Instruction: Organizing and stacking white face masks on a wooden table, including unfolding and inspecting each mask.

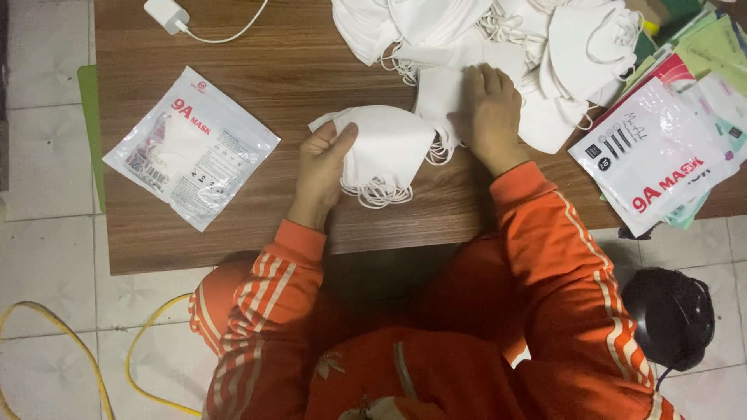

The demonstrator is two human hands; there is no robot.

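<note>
Near the desk's (257,85) front edge: left hand (323,167) pinching soft, folded white masks (385,148); right hand (490,113), fingers flat, pressing the loose pile (482,35).

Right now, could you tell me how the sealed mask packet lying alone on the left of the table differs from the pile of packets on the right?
The sealed mask packet lies alone and flat, fully on the wooden table; the pile of packets is stacked, overlapping and overhanging the table's edge. The single packet is white and clear; the pile also shows green, pink and teal ones. Neither hand touches either. Both hold flat plastic pouches, with similar white ones.
</note>
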